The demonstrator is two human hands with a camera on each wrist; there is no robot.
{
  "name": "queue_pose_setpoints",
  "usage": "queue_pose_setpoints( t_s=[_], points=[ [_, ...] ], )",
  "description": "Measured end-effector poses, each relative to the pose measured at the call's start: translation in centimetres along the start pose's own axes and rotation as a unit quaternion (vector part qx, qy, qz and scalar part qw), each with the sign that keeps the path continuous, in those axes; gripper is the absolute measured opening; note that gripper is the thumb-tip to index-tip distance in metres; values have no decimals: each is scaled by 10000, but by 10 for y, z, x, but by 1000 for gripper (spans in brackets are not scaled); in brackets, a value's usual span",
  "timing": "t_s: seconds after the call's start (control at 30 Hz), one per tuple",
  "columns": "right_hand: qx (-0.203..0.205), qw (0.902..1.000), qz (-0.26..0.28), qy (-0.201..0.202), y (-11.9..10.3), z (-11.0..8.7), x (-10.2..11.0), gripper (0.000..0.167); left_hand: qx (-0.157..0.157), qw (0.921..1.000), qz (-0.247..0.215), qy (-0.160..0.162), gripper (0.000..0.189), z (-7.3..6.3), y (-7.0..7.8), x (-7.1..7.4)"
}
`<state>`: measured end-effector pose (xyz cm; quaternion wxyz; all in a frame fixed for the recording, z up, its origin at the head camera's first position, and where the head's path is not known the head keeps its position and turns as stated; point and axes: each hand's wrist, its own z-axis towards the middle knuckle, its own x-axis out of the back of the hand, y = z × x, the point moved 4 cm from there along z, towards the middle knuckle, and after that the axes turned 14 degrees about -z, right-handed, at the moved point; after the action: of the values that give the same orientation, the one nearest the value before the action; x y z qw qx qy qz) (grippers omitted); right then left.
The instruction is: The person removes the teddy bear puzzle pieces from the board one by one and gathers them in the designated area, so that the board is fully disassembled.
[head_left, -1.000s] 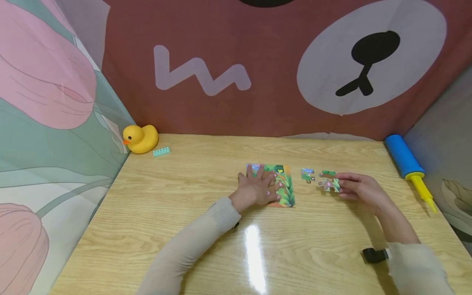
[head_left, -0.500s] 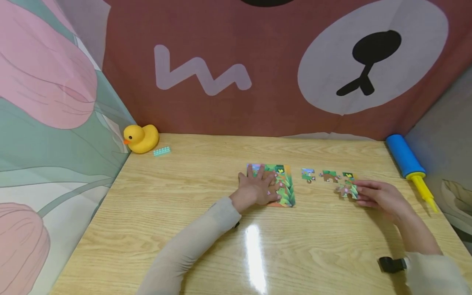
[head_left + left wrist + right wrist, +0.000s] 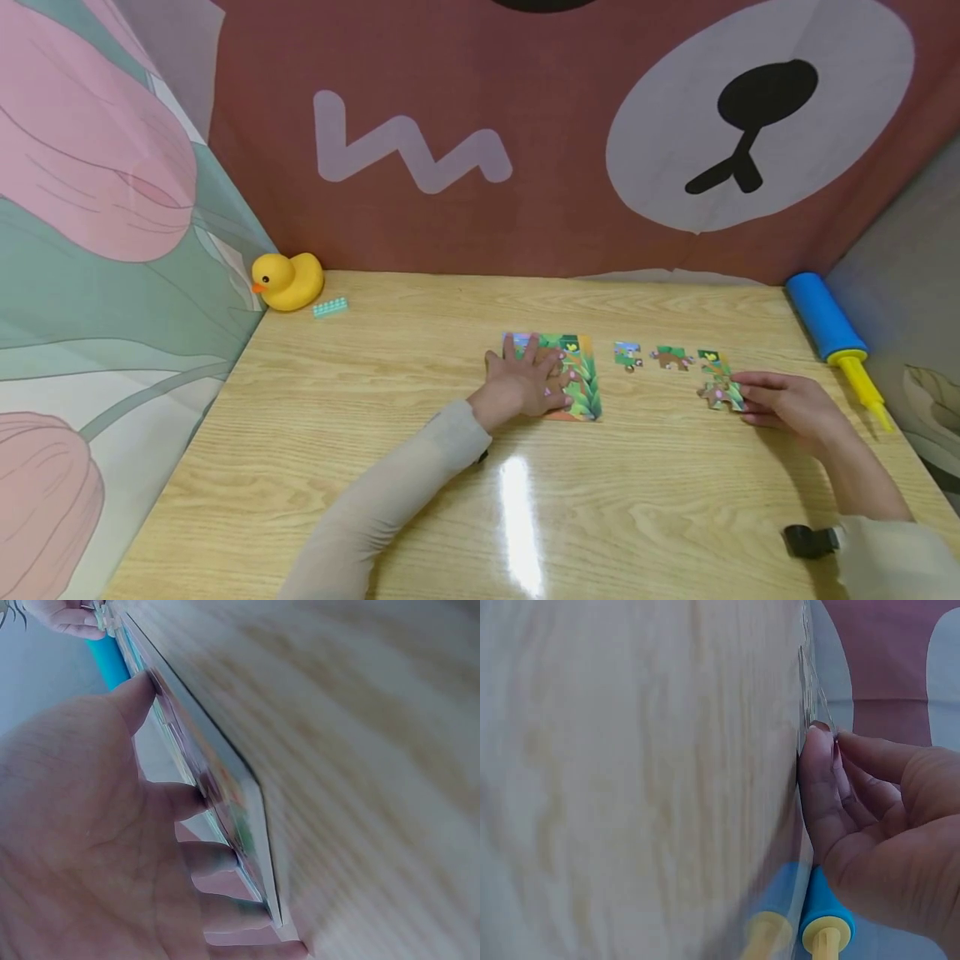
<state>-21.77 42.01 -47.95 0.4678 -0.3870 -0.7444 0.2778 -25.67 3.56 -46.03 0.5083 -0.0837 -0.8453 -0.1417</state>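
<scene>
My left hand [image 3: 519,385] lies with spread fingers on a colourful puzzle board [image 3: 588,390]; the left wrist view has its fingertips pressing on the board's face. Over to the right, my right hand [image 3: 793,408] pinches a jigsaw piece [image 3: 722,395] with brown and green print between thumb and fingers, tilted just above the table in the right wrist view. Right behind it lies a jigsaw piece with a yellow spot [image 3: 711,360]. Two more pieces lie in that row: a brown and green piece [image 3: 671,358] and a blue and green piece [image 3: 627,355]. My left palm covers much of the board's picture.
A yellow rubber duck [image 3: 288,282] sits at the table's back left corner, with a mint toy brick [image 3: 330,307] beside it. Along the right edge lies a blue and yellow pump-like toy [image 3: 828,325]. Printed cloth walls [image 3: 450,225] stand behind and at the sides.
My right hand has moved right with the pinched piece, from over the brown and green piece to in front of the yellow-spotted one, which has come into sight. The left hand stays put.
</scene>
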Motion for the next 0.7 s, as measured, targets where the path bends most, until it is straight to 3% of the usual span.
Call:
queue_pose_setpoints(
  t_s=[0.1, 0.3, 0.43, 0.7],
  points=[
    [-51, 9997, -218, 96, 1, 0, 2, 26, 11, 10000, 16, -11, 80, 1, 0, 0],
    [-135, 9968, -745, 269, 0, 0, 3, 48, 4, 10000, 5, 11, 80, 2, 0, -1],
    [-126, 9939, -1028, 388, -3, 0, 3, 52, 19, 10000, 54, -11, 81, 3, 0, -1],
    [29, 9932, -1085, 430, -6, -4, 9, 55, 12, 10000, 31, -24, 82, 4, -1, -1]
  ],
)
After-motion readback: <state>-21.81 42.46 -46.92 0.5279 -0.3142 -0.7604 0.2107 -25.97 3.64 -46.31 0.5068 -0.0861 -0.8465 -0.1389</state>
